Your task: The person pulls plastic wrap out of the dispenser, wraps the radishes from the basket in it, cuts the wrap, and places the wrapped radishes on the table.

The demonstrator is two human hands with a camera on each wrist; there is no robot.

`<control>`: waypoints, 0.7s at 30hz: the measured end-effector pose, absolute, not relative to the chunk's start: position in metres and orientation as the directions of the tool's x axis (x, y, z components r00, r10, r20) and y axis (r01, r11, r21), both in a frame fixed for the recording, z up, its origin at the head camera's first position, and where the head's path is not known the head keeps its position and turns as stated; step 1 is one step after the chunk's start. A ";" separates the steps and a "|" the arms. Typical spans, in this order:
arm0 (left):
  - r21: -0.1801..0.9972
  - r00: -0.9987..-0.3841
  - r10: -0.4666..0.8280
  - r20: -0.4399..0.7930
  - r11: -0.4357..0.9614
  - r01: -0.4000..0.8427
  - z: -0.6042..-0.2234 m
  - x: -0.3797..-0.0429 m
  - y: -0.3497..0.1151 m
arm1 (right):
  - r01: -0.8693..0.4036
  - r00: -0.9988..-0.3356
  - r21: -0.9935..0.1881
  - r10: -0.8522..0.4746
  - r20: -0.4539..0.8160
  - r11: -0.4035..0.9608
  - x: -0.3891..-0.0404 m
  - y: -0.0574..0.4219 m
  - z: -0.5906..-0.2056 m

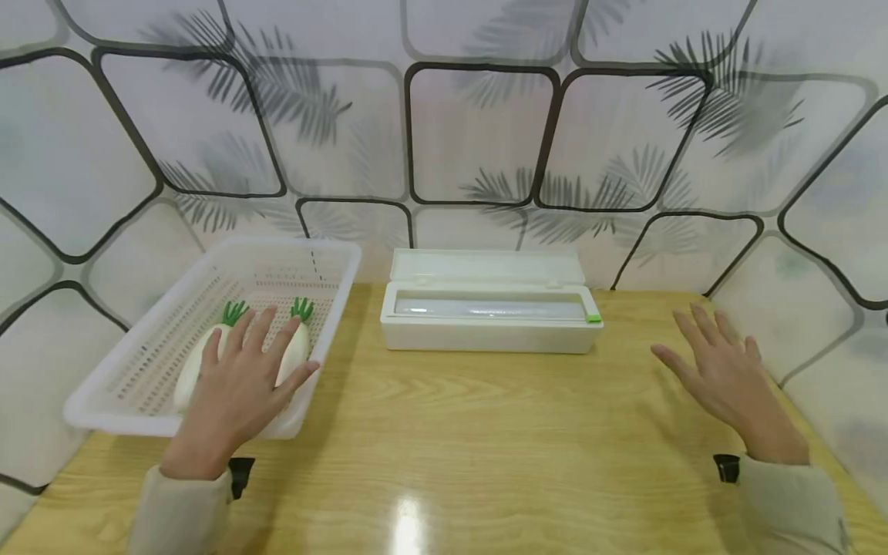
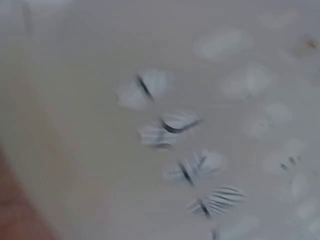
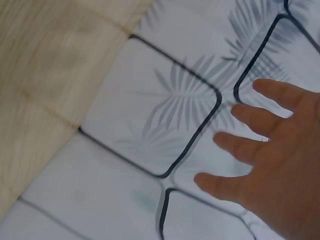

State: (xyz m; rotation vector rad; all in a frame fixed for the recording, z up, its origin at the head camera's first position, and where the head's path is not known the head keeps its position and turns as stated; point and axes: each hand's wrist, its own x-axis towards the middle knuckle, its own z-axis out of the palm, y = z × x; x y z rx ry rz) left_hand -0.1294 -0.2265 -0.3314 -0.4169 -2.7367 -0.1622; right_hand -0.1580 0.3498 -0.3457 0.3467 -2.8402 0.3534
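In the head view, my left hand (image 1: pixel 244 383) is spread with straight fingers over the front right part of a white slotted plastic basket (image 1: pixel 82 408). Under it in the basket lie two white radishes, the left radish (image 1: pixel 189 378) and the right radish (image 1: pixel 297 354), each with green leaf tops and partly hidden by the hand. Blurred pale plastic with slots fills the left wrist view. My right hand (image 1: pixel 724 375) hovers near the right side of the table, fingers spread and holding nothing; the right wrist view shows its fingers (image 3: pixel 220 187) straight.
A white cling film box (image 1: pixel 486 338) with its lid (image 1: pixel 486 267) raised stands at the back middle of the wooden table (image 1: pixel 486 432). A small green tab (image 1: pixel 593 318) sits at its right end. Patterned walls (image 1: pixel 479 139) enclose the back and both sides.
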 end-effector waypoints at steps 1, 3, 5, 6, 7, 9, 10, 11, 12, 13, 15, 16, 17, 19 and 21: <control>0.043 -0.874 0.283 0.395 0.945 0.325 -0.328 -0.129 -0.224 | -0.288 -0.925 -0.206 -0.216 0.313 0.935 -0.159 0.348 -0.344; 0.032 -0.855 0.317 0.409 0.932 0.361 -0.320 -0.127 -0.217 | -0.358 -0.876 -0.198 -0.256 0.409 0.912 -0.163 0.343 -0.341; 0.048 -0.857 0.334 0.392 0.923 0.382 -0.313 -0.126 -0.207 | -0.415 -0.822 -0.179 -0.284 0.494 0.892 -0.166 0.337 -0.340; 0.055 -0.859 0.342 0.381 0.919 0.390 -0.310 -0.125 -0.202 | -0.434 -0.802 -0.184 -0.285 0.524 0.882 -0.167 0.334 -0.340; 0.057 -0.864 0.348 0.364 0.917 0.394 -0.307 -0.125 -0.198 | -0.454 -0.778 -0.189 -0.285 0.559 0.871 -0.169 0.331 -0.342; 0.064 -0.868 0.362 0.340 0.912 0.406 -0.305 -0.125 -0.188 | -0.495 -0.732 -0.195 -0.284 0.620 0.847 -0.173 0.327 -0.346; 0.067 -0.870 0.369 0.328 0.909 0.411 -0.304 -0.126 -0.183 | -0.504 -0.717 -0.200 -0.278 0.640 0.840 -0.174 0.326 -0.347; 0.068 -0.869 0.377 0.320 0.906 0.418 -0.304 -0.127 -0.179 | -0.520 -0.700 -0.206 -0.276 0.658 0.829 -0.176 0.324 -0.349; 0.066 -0.870 0.381 0.312 0.905 0.420 -0.304 -0.128 -0.175 | -0.537 -0.684 -0.208 -0.277 0.675 0.818 -0.177 0.323 -0.351; 0.072 -0.874 0.381 0.303 0.905 0.420 -0.304 -0.129 -0.171 | -0.556 -0.667 -0.205 -0.285 0.689 0.806 -0.179 0.323 -0.353; 0.089 -0.876 0.379 0.299 0.903 0.421 -0.306 -0.132 -0.165 | -0.595 -0.633 -0.192 -0.307 0.711 0.781 -0.183 0.321 -0.357; 0.095 -0.875 0.379 0.302 0.901 0.423 -0.307 -0.134 -0.162 | -0.613 -0.616 -0.182 -0.321 0.719 0.769 -0.185 0.321 -0.358; 0.103 -0.872 0.379 0.309 0.899 0.427 -0.308 -0.136 -0.159 | -0.632 -0.602 -0.175 -0.336 0.724 0.755 -0.187 0.321 -0.360; 0.118 -0.862 0.383 0.331 0.890 0.441 -0.310 -0.141 -0.154 | -0.664 -0.572 -0.156 -0.363 0.735 0.731 -0.192 0.320 -0.362; 0.133 -0.849 0.387 0.360 0.879 0.458 -0.313 -0.146 -0.148 | -0.684 -0.548 -0.142 -0.375 0.748 0.716 -0.196 0.320 -0.365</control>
